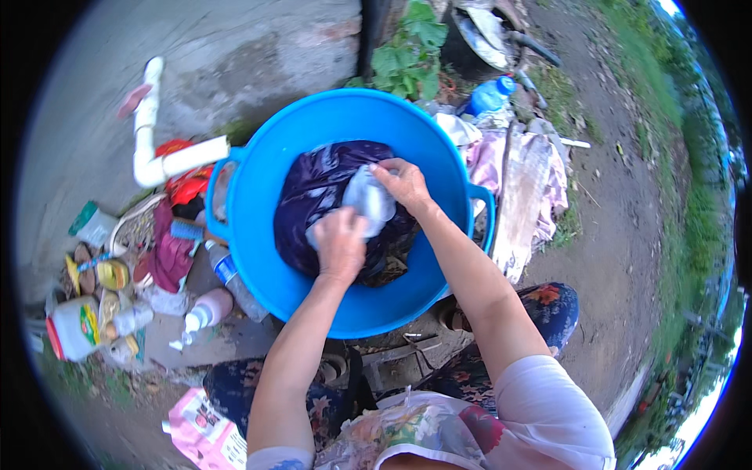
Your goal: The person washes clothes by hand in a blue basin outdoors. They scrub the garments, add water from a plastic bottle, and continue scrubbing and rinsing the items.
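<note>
A large blue tub (pixel 262 258) with two side handles stands in front of me. Dark purple wet cloth (pixel 301 192) lies bunched inside it, with water around its lower side. Over this I hold a small pale grey-white cloth (pixel 372 202), partly smeared by motion. My right hand (pixel 403 184) pinches its upper edge between thumb and fingers. Closed around its lower left part is my left hand (pixel 341 244), knuckles up and slightly blurred. The fingertips of the left hand are hidden beneath it.
White pipe (pixel 192 158) reaches the tub's left rim. Left of the tub lie a pump bottle (pixel 210 308), a clear bottle (pixel 222 262), a brush (pixel 186 229) and a jug (pixel 74 329). A wooden plank (pixel 526 196) and pink cloth are on the right; a pink pouch (pixel 202 429) is at lower left.
</note>
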A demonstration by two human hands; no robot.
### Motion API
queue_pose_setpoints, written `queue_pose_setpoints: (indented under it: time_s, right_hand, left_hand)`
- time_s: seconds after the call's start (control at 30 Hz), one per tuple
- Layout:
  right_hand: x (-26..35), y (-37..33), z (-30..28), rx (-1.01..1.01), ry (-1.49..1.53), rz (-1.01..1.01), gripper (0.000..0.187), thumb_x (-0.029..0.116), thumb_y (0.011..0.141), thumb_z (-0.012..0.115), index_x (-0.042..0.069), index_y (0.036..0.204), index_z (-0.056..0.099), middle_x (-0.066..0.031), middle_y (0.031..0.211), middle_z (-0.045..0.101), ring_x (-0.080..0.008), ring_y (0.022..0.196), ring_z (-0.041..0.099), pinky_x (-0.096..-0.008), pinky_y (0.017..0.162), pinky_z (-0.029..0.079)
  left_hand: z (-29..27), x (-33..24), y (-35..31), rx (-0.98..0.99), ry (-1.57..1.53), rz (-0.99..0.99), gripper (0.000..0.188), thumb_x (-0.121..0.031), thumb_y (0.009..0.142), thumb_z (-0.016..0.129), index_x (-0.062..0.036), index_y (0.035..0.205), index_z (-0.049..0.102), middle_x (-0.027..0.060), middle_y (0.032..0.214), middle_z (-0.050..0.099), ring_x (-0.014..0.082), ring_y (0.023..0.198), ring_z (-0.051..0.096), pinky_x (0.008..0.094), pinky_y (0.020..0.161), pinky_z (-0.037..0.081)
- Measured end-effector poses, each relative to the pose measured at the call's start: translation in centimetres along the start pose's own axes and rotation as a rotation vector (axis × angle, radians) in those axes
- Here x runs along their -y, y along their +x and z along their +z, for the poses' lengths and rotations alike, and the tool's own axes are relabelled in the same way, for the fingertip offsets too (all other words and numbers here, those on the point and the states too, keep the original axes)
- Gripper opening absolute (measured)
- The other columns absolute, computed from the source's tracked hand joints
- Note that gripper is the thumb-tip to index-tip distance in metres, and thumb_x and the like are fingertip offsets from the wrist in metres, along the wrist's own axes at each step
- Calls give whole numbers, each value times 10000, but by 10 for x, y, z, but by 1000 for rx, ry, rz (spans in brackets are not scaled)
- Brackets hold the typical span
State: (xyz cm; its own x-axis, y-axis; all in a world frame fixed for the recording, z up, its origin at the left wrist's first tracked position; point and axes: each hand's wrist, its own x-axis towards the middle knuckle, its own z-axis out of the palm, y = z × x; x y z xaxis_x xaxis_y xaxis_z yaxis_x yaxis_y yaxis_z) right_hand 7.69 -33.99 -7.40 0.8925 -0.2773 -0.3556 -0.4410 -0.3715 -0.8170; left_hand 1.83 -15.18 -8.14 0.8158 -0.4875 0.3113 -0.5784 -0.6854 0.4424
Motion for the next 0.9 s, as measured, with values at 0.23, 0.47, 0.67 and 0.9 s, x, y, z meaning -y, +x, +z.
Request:
queue_pose_setpoints:
  time_s: [0.23,0.47,0.67,0.9]
  right_hand:
    - [-30,-78,52,-98,-285,-132,336,233,589,811,69,752,567,-168,982,619,-354,965,567,-427,835,447]
    - [-17,-20,95,-213,-317,-234,285,281,719,721,87,890,603,-131,902,631,-327,872,594,-432,740,465]
    - [-45,-40,54,-107,-95,-33,410,280,776,733,-15,1037,621,-166,1011,642,-235,870,629,-343,738,498]
    - [-2,-32,104,-39,-538,-310,357,374,717,726,52,837,628,-140,1063,638,-353,969,597,-401,805,462]
  left_hand:
    - [1,10,-20,437,75,-421,891,-308,661,808,-56,1381,347,190,1516,186,334,1428,113,491,1093,185]
    - [23,5,-10,663,67,-414,963,-343,717,755,-16,1448,221,189,1533,102,379,1421,60,496,1120,131]
    - [27,17,-21,700,38,-473,940,-361,798,660,-64,1489,95,179,1553,39,337,1435,54,491,1135,110]
    - [27,24,12,988,8,-442,798,-424,873,564,-92,1483,170,153,1553,51,307,1441,50,434,1152,106]
